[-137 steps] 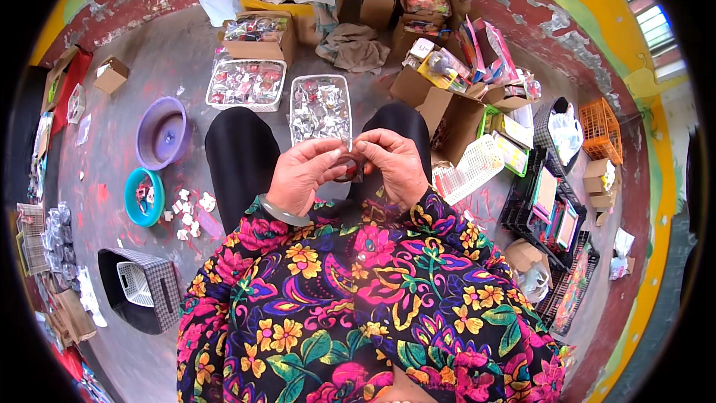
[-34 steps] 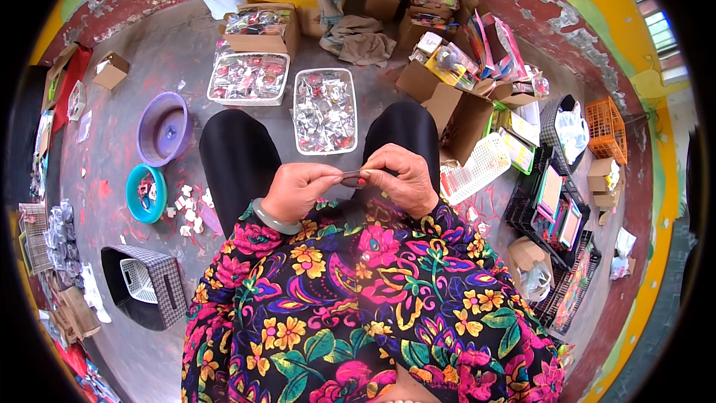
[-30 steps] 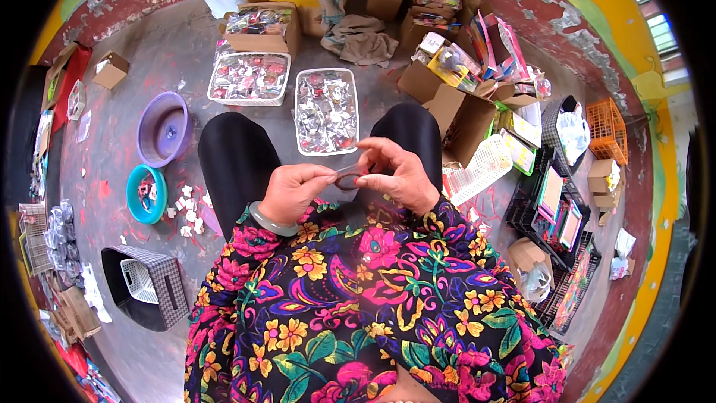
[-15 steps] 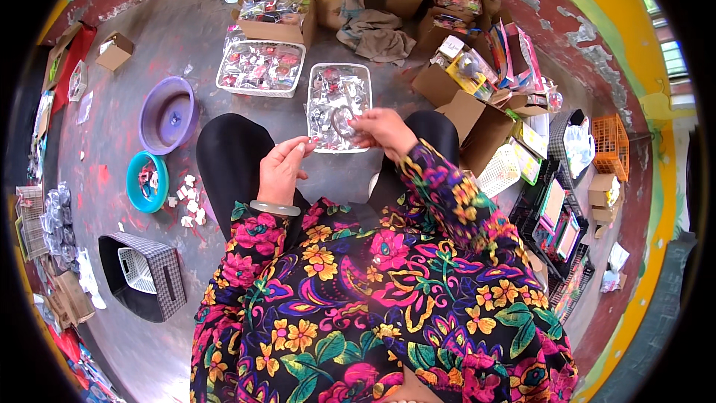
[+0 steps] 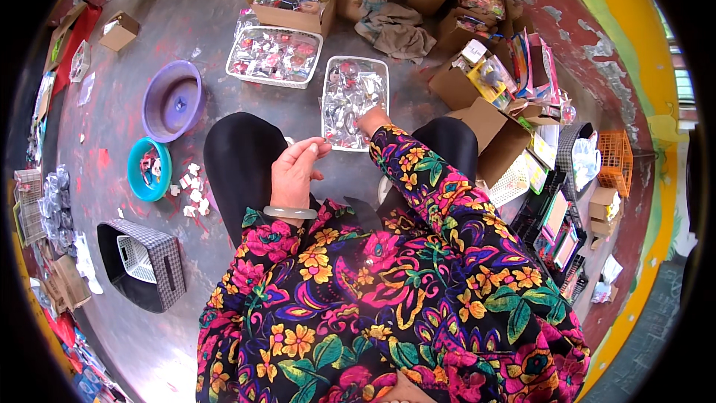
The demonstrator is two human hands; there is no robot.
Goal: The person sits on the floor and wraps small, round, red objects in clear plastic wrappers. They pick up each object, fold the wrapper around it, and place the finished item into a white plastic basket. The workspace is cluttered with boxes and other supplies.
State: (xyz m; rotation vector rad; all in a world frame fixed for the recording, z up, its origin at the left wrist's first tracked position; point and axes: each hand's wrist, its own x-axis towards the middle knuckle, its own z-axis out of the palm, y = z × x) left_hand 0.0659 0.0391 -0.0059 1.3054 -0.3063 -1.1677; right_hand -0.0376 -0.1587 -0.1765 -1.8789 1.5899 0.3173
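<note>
When read on a clock face centred on the white basket (image 5: 344, 148), twelve pointing away from you, your position is as follows. That basket rests on the floor (image 5: 115, 116) beyond and between your knees (image 5: 239, 142), filled with small clear packets (image 5: 344, 83). Your right hand (image 5: 373, 121) is at about four o'clock, fingers down among the packets and largely hidden; whether they are clamped on one cannot be told. Your left hand (image 5: 300, 164) is between seven and eight, leading fingers drawn close together near the basket's corner; a small red spot shows at their tips, but a grip cannot be confirmed. A pale bracelet (image 5: 289, 213) circles that wrist. At ten o'clock stands a second basket (image 5: 272, 80) of similar packets; at nine, a purple basin (image 5: 179, 101); between eight and nine, a teal basin (image 5: 134, 172). White pieces (image 5: 195, 195) lie loose at eight. Crumpled cloth (image 5: 395, 30) occupies one o'clock.
</note>
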